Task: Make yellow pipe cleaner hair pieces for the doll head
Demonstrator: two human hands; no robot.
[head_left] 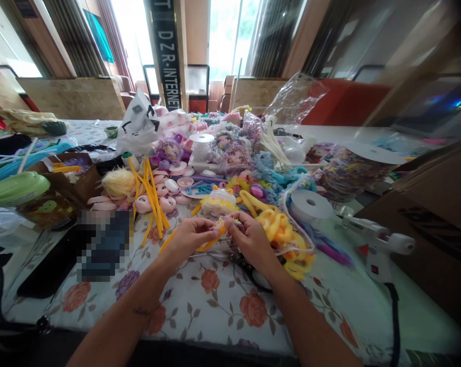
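My left hand [196, 235] and my right hand [249, 237] meet over the table's middle, fingers closed in a pinch. Between them is a yellow chenille stem [222, 230] with a small pale, multicoloured fuzzy piece at the fingertips; my fingers hide most of it. Just beyond lies a doll head [219, 204] with blond hair and a white-and-yellow top. Fluffy yellow chenille [278, 227] is heaped beside my right hand. Farther left, a bunch of yellow chenille stems [154, 196] leans across several pink doll faces [167, 204].
A glue gun [379, 239] stands at the right, near a white spool [310, 204] and a cardboard box [425, 219]. Left are a green-lidded jar [27, 199] and a black flat object [56, 265]. Colourful doll parts and plastic bags [138, 122] pile up behind, on a flowered tablecloth [211, 311].
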